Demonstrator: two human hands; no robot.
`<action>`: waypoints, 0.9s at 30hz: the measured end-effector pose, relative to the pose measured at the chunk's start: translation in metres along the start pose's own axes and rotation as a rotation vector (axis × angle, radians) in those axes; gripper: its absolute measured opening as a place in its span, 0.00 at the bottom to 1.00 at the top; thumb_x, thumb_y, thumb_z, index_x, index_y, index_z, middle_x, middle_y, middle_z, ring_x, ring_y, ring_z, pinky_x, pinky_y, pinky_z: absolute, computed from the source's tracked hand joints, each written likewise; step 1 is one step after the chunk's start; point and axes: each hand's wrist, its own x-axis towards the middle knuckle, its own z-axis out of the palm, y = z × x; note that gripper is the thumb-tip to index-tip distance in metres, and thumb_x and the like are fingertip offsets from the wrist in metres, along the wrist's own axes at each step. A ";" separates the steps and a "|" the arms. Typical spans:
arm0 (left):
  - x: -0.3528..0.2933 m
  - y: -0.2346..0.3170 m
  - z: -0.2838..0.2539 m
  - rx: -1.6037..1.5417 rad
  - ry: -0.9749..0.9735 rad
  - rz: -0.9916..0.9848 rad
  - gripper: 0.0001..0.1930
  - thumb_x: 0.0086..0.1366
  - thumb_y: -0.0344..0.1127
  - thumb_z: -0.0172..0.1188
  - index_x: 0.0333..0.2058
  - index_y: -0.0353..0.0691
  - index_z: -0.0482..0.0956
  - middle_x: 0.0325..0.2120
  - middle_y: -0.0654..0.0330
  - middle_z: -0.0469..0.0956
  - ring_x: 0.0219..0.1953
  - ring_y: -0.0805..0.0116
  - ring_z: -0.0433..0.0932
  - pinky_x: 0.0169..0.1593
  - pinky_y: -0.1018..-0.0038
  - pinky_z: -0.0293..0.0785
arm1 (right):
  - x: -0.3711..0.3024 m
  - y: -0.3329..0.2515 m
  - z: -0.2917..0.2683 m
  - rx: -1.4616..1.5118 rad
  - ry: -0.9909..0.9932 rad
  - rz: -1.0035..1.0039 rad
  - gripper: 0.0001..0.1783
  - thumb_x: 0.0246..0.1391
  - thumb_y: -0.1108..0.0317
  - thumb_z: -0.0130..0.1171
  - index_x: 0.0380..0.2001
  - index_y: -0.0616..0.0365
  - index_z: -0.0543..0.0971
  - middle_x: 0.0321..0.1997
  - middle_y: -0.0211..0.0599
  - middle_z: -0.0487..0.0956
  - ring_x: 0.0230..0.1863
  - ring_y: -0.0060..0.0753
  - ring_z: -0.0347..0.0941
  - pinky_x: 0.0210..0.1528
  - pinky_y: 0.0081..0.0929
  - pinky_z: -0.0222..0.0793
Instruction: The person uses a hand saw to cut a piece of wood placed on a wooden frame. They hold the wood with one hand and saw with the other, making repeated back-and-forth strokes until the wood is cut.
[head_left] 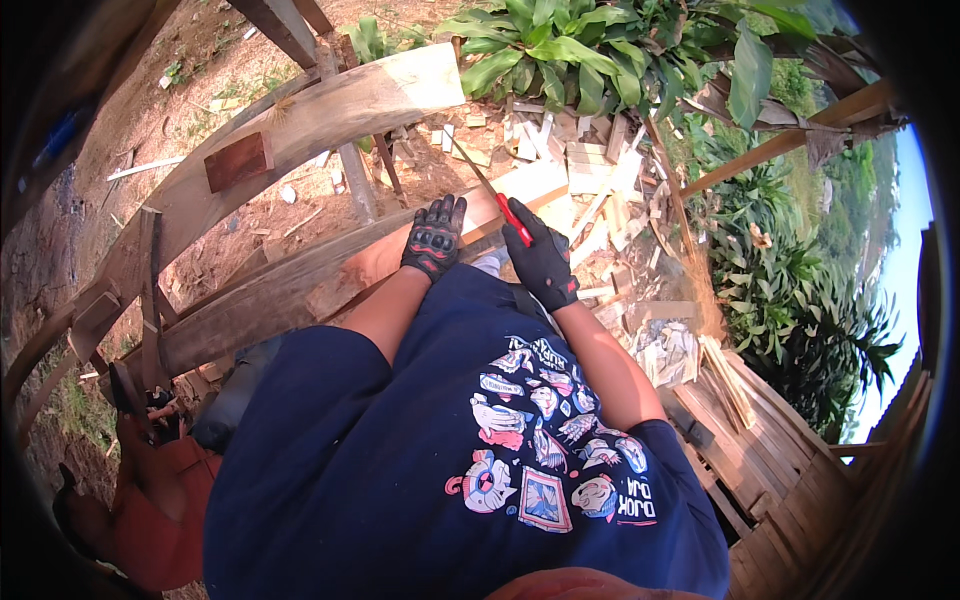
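Observation:
My right hand, in a black work glove, is closed around the red handle of a handsaw. The saw's narrow blade slants up and to the left, across the wooden beam in front of me. On that same beam my left hand rests flat, its gloved fingers stretched out and pointing away from me. A short gap lies between this hand and the saw. Whether the teeth touch the wood I cannot tell.
A wide curved plank with a small brown block runs across the far left. Wood offcuts litter the ground beyond the beam. Leafy plants border the back. At lower left is another person in an orange-red top.

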 end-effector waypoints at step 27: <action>0.001 0.008 -0.012 -0.029 0.031 -0.010 0.42 0.67 0.32 0.62 0.79 0.38 0.60 0.77 0.43 0.64 0.78 0.43 0.65 0.78 0.44 0.62 | 0.028 0.003 0.010 0.041 0.064 0.001 0.28 0.71 0.53 0.64 0.69 0.51 0.82 0.62 0.55 0.87 0.61 0.54 0.86 0.66 0.43 0.78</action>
